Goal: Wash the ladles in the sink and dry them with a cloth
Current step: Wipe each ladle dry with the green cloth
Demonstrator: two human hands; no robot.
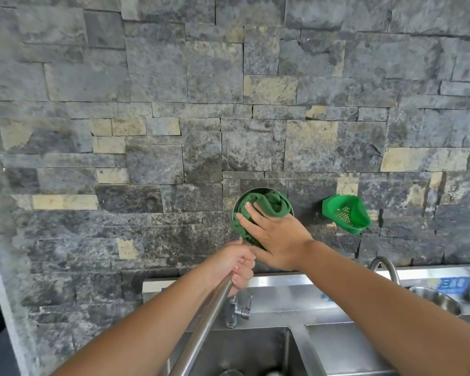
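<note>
Sink [299,346]: steel, lowest in view, 2 basins; tap [238,308] behind. Ladle [201,327]: steel handle rising from above the sink; bowl raised before the stone wall [174,104]. Left hand [238,267]: grip closed round the handle's upper part. Right hand [274,237]: fingers straight, pressing green cloth [272,204] into the bowl. Steel bowl [437,298], right. Green strainer [346,214]: seemingly wall-hung.

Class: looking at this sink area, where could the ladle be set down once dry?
Bare steel right of the sink basin, below the bowl. Crowded: the back ledge, with tap, spout and bowl.
</note>
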